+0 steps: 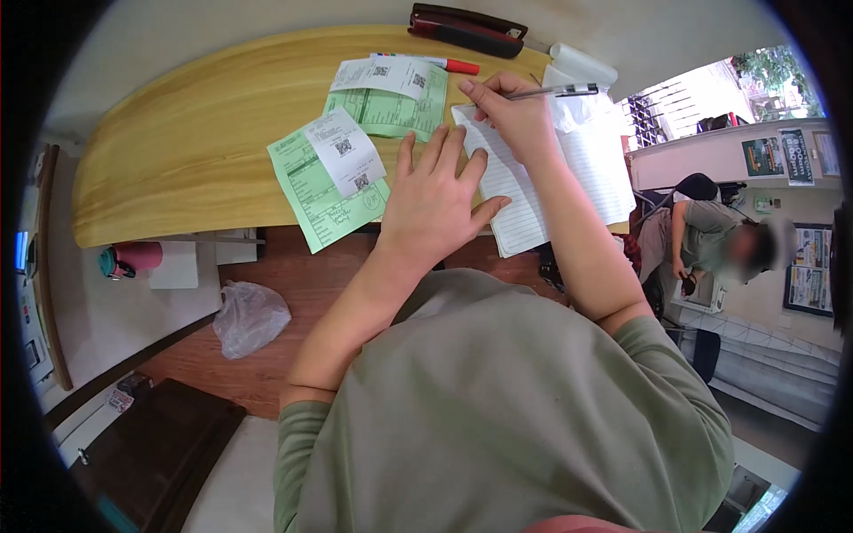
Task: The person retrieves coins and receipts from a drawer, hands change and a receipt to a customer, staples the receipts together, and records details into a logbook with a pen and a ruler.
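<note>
My right hand (518, 114) is closed around a pen (558, 91), its tip end over the upper left part of an open lined notebook (522, 209). Palm down, my left hand (435, 191) lies with fingers spread at the desk edge, between the notebook and a green form (306, 191). A white printed receipt (346, 155) with QR codes lies on that form. Farther back, a second green form (373, 111) has another receipt (382, 73) across its top. Any writing under the pen is too small to make out.
A red-capped marker (460, 67) and a dark stapler (466, 31) lie at the back of the wooden desk (178, 133). Clear plastic (577, 107) rests on the notebook's top. A plastic bag (251, 318) sits on the floor. Another person (711, 235) sits at right.
</note>
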A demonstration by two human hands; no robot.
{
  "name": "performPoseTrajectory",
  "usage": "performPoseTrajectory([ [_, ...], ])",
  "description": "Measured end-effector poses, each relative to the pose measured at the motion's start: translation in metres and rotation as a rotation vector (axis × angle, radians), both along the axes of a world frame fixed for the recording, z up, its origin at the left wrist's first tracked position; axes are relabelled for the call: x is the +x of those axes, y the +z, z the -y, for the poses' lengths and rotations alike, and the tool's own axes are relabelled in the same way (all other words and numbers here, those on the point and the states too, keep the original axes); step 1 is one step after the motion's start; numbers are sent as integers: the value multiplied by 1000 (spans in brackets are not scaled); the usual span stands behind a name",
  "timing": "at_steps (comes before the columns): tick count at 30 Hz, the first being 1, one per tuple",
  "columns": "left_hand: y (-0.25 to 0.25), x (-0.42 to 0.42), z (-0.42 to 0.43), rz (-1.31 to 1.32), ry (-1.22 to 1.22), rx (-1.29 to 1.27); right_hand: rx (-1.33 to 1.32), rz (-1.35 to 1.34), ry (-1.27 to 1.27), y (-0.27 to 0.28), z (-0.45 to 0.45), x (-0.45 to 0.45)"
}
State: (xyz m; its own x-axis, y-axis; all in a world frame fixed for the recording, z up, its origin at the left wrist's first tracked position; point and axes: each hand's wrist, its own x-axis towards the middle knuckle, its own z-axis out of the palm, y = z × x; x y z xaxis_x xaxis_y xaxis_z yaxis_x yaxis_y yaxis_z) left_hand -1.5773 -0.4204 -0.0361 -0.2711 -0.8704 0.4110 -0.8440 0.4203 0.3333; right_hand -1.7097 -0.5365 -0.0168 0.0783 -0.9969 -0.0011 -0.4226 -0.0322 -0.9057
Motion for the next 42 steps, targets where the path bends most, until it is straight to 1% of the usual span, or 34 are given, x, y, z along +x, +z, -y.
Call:
performPoseTrajectory([
  [4,-3,1,1,-31,1,-2,-42,-109,-48,-3,-7,5],
  [10,-6,2,3,-84,10,-29,-68,-74,-42,-11,-6,7],
  [13,-6,2,3,-87,12,-37,-64,-113,-64,-7,-8,11],
  [16,-6,2,2,-85,12,-33,-117,-133,-37,-15,-5,8],
  [19,-6,2,3,-85,13,-31,-99,-185,-8,-11,-6,7],
  [22,-7,3,4,-85,15,-43,-123,-65,-61,-12,-6,12],
  [25,-7,2,3,-79,14,-40,-137,-139,-31,-18,-4,7],
  [31,-7,2,3,-67,17,-41,-112,-101,-27,-15,-6,9],
  [37,-7,3,3,-74,18,-40,-145,-81,-31,-15,-5,8],
  [40,-7,2,3,-80,12,-36,-168,-156,-35,-15,-4,7],
  [42,-8,2,3,-77,15,-44,-186,-117,-27,-18,-4,7],
])
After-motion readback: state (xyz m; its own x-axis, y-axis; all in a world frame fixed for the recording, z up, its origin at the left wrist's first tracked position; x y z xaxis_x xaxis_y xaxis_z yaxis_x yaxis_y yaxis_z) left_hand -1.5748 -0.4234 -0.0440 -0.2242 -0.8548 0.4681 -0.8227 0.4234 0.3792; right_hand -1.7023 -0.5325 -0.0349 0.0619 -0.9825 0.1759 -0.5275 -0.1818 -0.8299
